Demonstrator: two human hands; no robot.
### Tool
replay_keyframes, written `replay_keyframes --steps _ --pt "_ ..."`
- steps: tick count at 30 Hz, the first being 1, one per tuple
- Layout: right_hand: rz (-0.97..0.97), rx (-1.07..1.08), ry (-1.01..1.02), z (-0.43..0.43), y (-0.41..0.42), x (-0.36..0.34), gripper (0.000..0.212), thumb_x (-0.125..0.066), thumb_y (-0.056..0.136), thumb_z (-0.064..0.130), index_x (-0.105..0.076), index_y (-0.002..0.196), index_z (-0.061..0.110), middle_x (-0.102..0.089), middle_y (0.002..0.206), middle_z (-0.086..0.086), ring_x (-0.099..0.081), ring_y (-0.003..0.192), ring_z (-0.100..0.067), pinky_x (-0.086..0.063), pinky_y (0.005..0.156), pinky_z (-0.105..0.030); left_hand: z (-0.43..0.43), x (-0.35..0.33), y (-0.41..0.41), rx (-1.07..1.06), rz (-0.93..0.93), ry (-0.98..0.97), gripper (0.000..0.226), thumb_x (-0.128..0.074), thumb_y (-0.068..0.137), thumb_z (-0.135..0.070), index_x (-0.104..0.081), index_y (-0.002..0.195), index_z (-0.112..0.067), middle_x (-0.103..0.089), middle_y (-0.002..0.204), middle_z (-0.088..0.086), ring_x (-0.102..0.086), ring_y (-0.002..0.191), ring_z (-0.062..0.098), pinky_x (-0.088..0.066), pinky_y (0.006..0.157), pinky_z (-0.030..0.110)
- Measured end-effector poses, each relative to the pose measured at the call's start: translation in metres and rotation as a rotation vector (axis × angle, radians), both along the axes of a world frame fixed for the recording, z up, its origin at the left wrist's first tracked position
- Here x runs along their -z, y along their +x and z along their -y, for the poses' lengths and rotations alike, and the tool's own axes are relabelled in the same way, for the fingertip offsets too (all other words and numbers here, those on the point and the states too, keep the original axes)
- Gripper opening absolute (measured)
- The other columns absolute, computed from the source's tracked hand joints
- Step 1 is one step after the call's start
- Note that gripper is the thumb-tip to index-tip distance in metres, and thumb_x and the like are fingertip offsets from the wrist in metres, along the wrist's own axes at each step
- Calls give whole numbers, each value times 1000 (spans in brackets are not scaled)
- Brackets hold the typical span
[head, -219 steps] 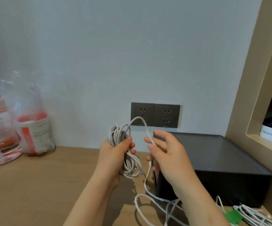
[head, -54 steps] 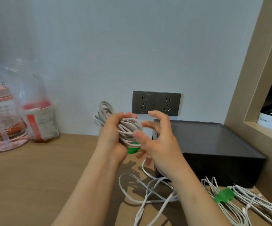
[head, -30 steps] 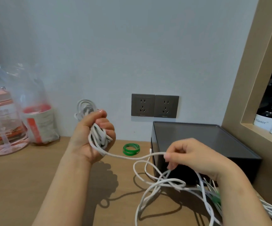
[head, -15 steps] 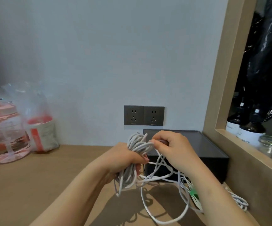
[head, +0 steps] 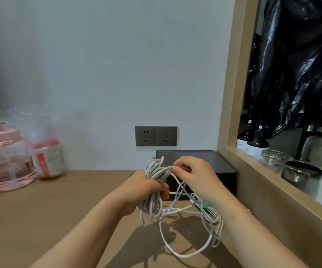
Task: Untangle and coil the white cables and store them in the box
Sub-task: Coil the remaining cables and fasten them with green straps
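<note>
Gripping the cable coil, left hand fingers wrap it.

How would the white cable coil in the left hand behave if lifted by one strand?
Probably floppy: below the left hand the coil sags, its free length drooping in loops onto the table. Likely light: one hand carries it. May unravel, since only that grip visibly keeps the turns together.

left hand and right hand both bare, forearms bare as far as they show.

Soft dim daylight, perhaps from right; edges bowed, slightly blurred.
</note>
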State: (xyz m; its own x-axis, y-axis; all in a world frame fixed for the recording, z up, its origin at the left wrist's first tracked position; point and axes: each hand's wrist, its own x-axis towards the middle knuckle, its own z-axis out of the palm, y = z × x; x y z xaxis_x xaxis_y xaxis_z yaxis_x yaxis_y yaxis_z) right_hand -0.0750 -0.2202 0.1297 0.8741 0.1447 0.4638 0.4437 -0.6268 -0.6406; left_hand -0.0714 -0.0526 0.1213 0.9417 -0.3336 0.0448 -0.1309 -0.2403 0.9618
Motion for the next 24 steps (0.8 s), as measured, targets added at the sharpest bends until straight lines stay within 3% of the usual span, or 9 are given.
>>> replay_keyframes --steps 3,6,9,11,13,18,24 --pt "-67 32 -101 12 -5 7 13 -62 88 18 -58 89 31 -58 92 10 -56 88 -6 -43 77 -17 11 1 -2 -1 -118 -240 14 -55 87 2 -55 73 -1 -55 58 12 -55 50 22 -52 66 40" --pt "-188 83 -140 28 -6 24 24 -60 88 9 -60 103 28 -59 103 10 -57 98 -5 -46 83 -20 21 1 -4 -22 -190 -363 26 -53 88 -1 -49 62 -4 -45 53 11 -47 43 20 -50 51 29" --pt "-268 136 128 42 -13 34 14 -53 93 14 -66 94 19 -67 84 -3 -62 67 -9 -53 61 -22 24 2 -4 -17 -244 -485 24 -51 89 -4 -49 66 -6 -41 53 8 -44 40 16 -47 46 24" --pt "-283 149 362 48 -20 36 20 -50 95 18 -69 89 14 -65 65 -6 -51 46 -11 -45 46 -23 26 5 -2 -20 -250 -535 14 -52 89 -4 -54 76 -7 -43 52 4 -45 42 15 -48 47 26" --pt "-312 165 545 56 -26 34 23 -46 97 19 -68 90 13 -50 47 -1 -36 36 -9 -32 39 -20 31 10 -1 -15 -277 -565 16 -52 89 -5 -54 73 -9 -42 51 3 -44 41 14 -47 47 25" --pt "-380 308 996 76 -31 29 22 -45 98 21 -62 92 7 -31 39 3 -21 32 -9 -18 36 -21 47 19 -1 -25 -360 -616 37 -54 88 -10 -44 53 -11 -40 46 3 -41 40 14 -45 47 23" --pt "-211 641 1085 89 -29 35 25 -46 96 20 -55 74 13 -34 52 0 -27 42 -11 -22 40 -22 39 17 7 -104 -403 -903 30 -48 91 -10 -43 62 -15 -40 42 -4 -41 35 8 -45 43 17"
